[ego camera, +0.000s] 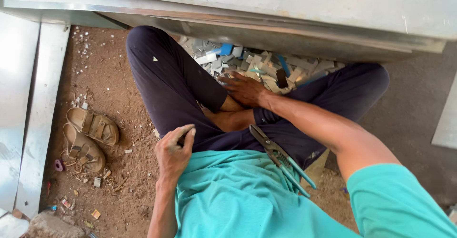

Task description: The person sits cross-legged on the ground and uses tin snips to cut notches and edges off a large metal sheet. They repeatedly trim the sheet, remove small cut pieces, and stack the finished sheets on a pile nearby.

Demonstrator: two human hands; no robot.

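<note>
Head view: person sat cross-legged on dirt floor (124,100). Right hand (243,89) reached into pile of metal offcuts (266,66) under sheet-metal edge (285,9); fingers spread flat on the scraps, grip open, nothing clasped. Left hand (173,150) rested on thigh, loosely curled, empty. Tin snips (281,159) lay in lap. Sandals (88,138) lay at the person's left.

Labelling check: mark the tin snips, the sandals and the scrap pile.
tin snips (278,154), head view, on the pivot above the teal handles.
sandals (93,126), head view, strap of the upper sandal.
scrap pile (266,66), head view, middle of the cut pieces.
</note>
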